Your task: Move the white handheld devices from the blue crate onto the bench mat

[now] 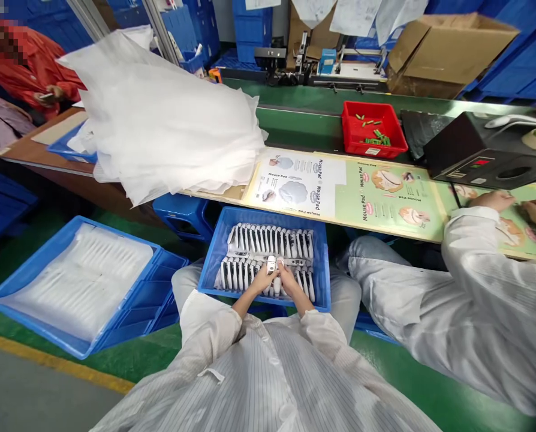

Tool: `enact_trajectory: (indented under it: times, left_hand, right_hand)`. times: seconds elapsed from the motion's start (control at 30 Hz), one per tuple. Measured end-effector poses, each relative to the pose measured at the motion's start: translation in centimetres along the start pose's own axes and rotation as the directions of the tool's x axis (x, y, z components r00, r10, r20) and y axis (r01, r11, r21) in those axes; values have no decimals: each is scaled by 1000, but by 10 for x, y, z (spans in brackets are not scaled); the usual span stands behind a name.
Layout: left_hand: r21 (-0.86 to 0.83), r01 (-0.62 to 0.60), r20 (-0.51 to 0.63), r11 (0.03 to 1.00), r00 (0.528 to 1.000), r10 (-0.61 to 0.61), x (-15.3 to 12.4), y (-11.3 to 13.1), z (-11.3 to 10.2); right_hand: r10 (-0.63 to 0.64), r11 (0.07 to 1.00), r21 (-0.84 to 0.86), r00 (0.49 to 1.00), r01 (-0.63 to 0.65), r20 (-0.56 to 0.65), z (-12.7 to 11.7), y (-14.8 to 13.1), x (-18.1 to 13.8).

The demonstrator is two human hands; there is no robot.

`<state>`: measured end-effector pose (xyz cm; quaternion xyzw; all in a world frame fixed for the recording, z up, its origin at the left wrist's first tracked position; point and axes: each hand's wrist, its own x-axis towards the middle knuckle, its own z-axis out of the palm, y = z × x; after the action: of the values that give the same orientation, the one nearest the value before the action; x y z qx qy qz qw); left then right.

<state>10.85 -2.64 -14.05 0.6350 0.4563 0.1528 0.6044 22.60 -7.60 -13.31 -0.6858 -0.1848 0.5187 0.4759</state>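
A blue plastic bin (328, 270) rests across my lap. Inside it, slim white handheld devices with black edges (272, 239) stand on edge in two rows, and a few lie flat between the rows. Over the near row, my left hand (263, 281) is closed around a white handheld device (271, 264) with a small dark spot near its top. My right hand (289, 281) is closed close beside it, with a white piece at its fingertips. Whether that piece belongs to the same device I cannot tell.
On the left, another blue bin (34, 264) holds white items under a translucent sheet. White foam sheets (173, 120) overhang the workbench. A red tray (349, 129) with green pieces and a black box (484, 150) stand there too. A co-worker's hands (497, 201) are at right.
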Motion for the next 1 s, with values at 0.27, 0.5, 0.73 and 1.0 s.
enact_trajectory:
  times: [0.27,0.5,0.73,1.0]
  left_hand:
    - [-148,-87,-141,985,988,66,-25,91,-13]
    - [211,-503,-155,838,830,536,99,259,-50]
    - [236,-259,-159,936,941,300,202,328,-38]
    - [106,-419,-436,902,796,421,163,253,-69]
  right_hand:
    - [-258,938,205,959,278,-117,-30,-85,-34]
    - [-632,775,-282,711,566,-310,-89,-249,30]
    - [-527,655,-747,776,111,-347,-86,-331,102]
    - [-717,151,-958,694,245,65,-75,-301,105]
